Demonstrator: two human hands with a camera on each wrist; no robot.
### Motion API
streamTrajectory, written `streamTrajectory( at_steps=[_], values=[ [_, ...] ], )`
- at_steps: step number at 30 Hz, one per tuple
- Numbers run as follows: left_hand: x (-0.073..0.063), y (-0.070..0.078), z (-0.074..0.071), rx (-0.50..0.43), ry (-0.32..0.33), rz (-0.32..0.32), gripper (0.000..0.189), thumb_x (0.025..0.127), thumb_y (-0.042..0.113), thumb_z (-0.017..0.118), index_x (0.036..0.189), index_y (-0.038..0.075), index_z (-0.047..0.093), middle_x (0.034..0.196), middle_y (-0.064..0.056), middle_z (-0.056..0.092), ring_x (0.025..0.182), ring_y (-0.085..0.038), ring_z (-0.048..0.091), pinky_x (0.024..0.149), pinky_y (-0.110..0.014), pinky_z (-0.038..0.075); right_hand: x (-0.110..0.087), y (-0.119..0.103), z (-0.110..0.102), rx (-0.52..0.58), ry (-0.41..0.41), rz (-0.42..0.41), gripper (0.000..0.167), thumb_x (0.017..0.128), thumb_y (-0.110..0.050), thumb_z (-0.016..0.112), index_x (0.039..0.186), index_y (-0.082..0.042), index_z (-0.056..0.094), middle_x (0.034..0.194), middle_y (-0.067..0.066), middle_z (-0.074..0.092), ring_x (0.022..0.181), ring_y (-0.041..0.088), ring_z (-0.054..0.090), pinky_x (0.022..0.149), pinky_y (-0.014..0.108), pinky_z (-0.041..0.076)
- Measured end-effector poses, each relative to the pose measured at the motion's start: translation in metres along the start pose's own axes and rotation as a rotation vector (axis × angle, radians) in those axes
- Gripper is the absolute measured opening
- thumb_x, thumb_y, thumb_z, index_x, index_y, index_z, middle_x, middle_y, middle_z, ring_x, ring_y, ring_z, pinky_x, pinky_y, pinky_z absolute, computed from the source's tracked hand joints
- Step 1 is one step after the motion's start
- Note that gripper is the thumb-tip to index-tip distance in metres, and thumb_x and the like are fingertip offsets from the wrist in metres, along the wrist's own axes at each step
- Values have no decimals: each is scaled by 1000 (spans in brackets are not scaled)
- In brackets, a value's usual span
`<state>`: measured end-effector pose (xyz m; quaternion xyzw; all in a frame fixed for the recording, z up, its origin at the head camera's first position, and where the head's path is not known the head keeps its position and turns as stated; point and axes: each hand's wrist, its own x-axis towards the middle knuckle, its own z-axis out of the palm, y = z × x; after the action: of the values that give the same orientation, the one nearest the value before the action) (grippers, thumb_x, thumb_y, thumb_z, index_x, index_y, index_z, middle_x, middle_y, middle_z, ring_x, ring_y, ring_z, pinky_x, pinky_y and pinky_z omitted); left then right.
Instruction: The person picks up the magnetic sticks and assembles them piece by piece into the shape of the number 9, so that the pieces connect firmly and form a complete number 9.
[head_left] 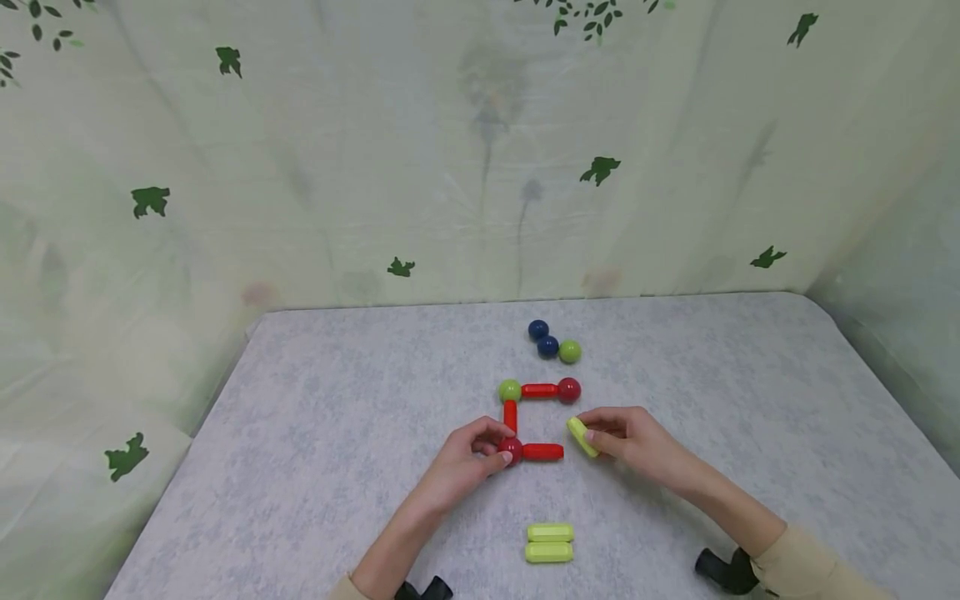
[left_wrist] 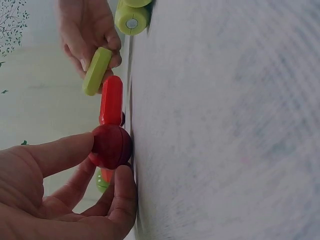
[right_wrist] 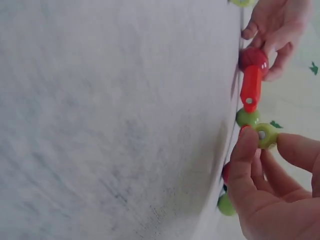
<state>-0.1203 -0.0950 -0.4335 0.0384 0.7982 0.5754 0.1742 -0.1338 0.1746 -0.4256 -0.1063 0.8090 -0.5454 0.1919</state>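
My left hand [head_left: 471, 458] pinches a dark red ball [left_wrist: 112, 146] at the near left corner of a C-shaped chain. From that ball a red rod [head_left: 543, 452] points right, its far end free. Another red rod [head_left: 511, 418] runs back to a green ball [head_left: 509, 391], and a third red rod [head_left: 539, 391] joins that to a second dark red ball [head_left: 569, 390]. Between thumb and fingers, my right hand [head_left: 626, 437] holds a yellow-green rod [head_left: 582, 437], tilted, just right of the free rod end. A metal disc shows in its end in the right wrist view.
Two more yellow-green rods [head_left: 550, 552] lie side by side nearer the front of the grey table [head_left: 337, 400]. Behind the chain sit two dark blue balls [head_left: 537, 331] and a loose green ball [head_left: 570, 352]. A leaf-patterned curtain [head_left: 315, 167] hangs at the table's back edge.
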Motion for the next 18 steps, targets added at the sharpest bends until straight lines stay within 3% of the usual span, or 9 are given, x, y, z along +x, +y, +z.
streamTrajectory(
  at_steps=[6, 18],
  values=[
    [1, -1, 0, -1, 3, -7, 21, 90, 6, 68, 111, 10, 66, 99, -5, 60, 88, -21, 53, 70, -29, 48, 18, 3, 2, 65, 113, 132, 38, 94, -11, 65, 126, 9, 59, 107, 13, 68, 78, 21, 67, 74, 32, 56],
    [1, -1, 1, 1, 7, -26, 21, 89, 7, 70, 110, 10, 66, 96, -5, 60, 86, -21, 54, 69, -29, 47, 29, 3, 2, 121, 158, 194, 42, 95, -13, 66, 128, 10, 56, 109, 17, 67, 81, 21, 68, 74, 33, 57]
  ],
)
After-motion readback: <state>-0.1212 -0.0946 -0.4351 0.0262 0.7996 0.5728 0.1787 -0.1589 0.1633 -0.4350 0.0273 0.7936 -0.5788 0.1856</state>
